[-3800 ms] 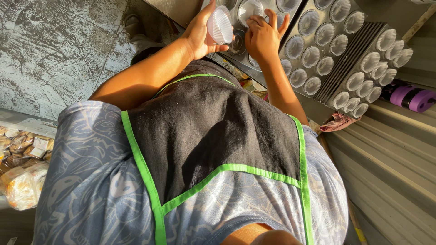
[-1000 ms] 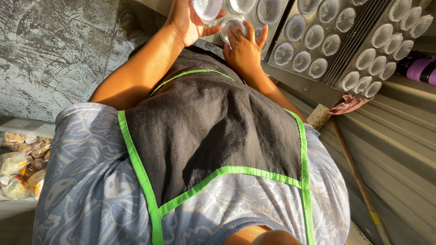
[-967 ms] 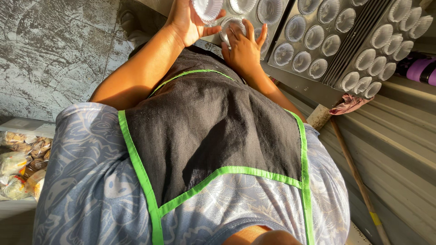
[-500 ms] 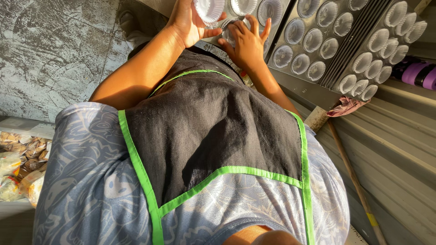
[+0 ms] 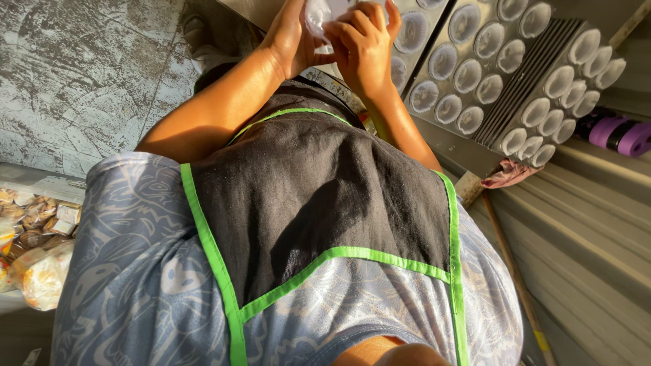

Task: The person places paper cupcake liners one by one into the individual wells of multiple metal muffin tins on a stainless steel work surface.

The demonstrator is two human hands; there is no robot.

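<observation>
Head view, looking down own torso. Both hands raised to top edge of frame, pressed together over a baking tray. Left hand curled around a small stack of white paper cupcake liners, fingers closed on its side; stack partly cut off by frame edge. Right hand touching same stack from other side, fingertips pinched on liner rim, remaining fingers spread upward. Liners thus held between both hands, just above near end of muffin tray, not resting on it.

Muffin tray: grey metal, round cups in rows, each visible cup already carrying a pale pleated liner. Just beside it to the right, a stack of further trays seen edge-on, with white cups along outer side. Purple rolls on ledge at far right, well apart from hands. Pink crumpled cloth below tray stack, touching end of a wooden handle running down along corrugated metal surface.

Black apron with green trim over blue patterned shirt fills centre. Bagged baked goods at lower left, beside grey mottled floor.
</observation>
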